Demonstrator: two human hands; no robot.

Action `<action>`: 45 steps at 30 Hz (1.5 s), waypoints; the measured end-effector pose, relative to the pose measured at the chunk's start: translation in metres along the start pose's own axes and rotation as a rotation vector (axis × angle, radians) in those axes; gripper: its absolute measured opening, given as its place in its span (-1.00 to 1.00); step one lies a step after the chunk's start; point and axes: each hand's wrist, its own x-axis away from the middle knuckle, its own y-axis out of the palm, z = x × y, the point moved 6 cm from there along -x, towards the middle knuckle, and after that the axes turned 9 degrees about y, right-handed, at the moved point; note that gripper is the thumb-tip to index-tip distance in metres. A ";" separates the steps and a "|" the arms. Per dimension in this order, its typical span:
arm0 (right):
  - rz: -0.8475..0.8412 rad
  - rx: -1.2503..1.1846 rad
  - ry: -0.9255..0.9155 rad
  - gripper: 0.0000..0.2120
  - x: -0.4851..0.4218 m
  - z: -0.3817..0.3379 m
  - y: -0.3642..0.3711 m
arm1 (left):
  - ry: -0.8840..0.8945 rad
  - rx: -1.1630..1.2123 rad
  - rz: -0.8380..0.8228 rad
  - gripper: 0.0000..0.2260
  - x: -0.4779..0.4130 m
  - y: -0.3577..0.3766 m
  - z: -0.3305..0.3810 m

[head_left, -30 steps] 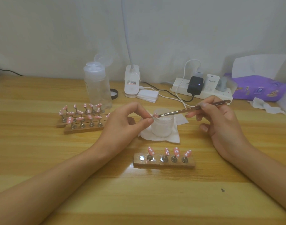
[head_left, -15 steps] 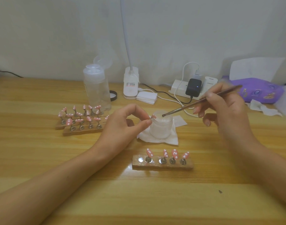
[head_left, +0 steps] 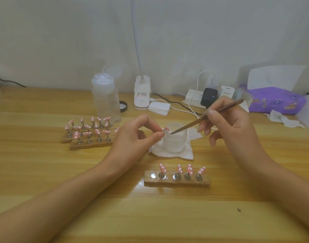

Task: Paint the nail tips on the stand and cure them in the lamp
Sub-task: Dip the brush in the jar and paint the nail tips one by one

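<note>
Left hand (head_left: 132, 139) pinches 1 tip (head_left: 166, 128) at the jar (head_left: 175, 142) rim; right hand (head_left: 232, 130) has its grip clamped on the brush (head_left: 188, 125) (dipping, I'd guess). An overloaded brush could flood the tip.

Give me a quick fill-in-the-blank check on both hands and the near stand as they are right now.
1. The left hand pinches one pink ____ beside the jar.
2. The right hand holds a ____ aimed at the jar's mouth.
3. The near stand carries ____ nail tips.
Missing words: nail tip; brush; four.
</note>
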 end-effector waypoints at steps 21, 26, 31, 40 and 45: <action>0.123 -0.443 0.318 -0.77 0.002 0.038 -0.010 | 0.054 -0.022 -0.015 -0.93 -0.001 0.001 0.004; 0.069 -0.417 0.287 -0.78 0.001 0.035 -0.007 | 0.054 -0.027 -0.017 -0.93 -0.002 0.002 0.004; 0.058 -0.345 0.278 -0.81 0.002 0.036 -0.004 | 0.052 -0.022 -0.005 -0.92 -0.002 0.000 0.003; 0.061 -0.340 0.270 -0.82 0.003 0.035 -0.004 | 0.075 -0.032 -0.011 -0.92 -0.002 0.001 0.004; 0.061 -0.390 0.258 -0.86 0.003 0.034 -0.006 | 0.075 -0.030 -0.010 -0.92 -0.002 0.001 0.005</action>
